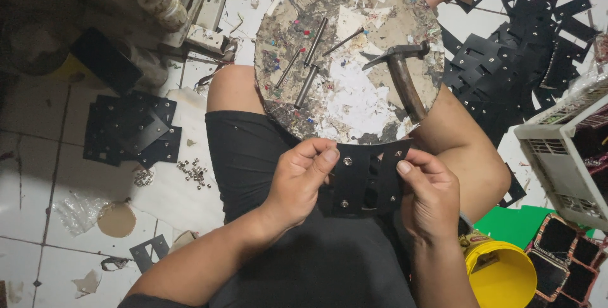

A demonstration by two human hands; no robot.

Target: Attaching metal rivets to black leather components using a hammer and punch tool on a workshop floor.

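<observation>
head view, seated worker. the left hand [297, 181] and right hand [430, 194] each pinch one side of a black cutout piece [366, 178] with small rivets, held over the lap just below a round board [348, 51]. both grips are by the fingertips only, so the piece could slip or twist out of line. the board rests on the knees; a hammer [402, 73] lies near its edge, with loose punches [310, 61] beside it, and a shift of the legs could tip them onto the floor. further out, loose rivets [193, 172] on the tiles could scatter, and stacked black pieces [525, 42] lie near a white basket [563, 149].
</observation>
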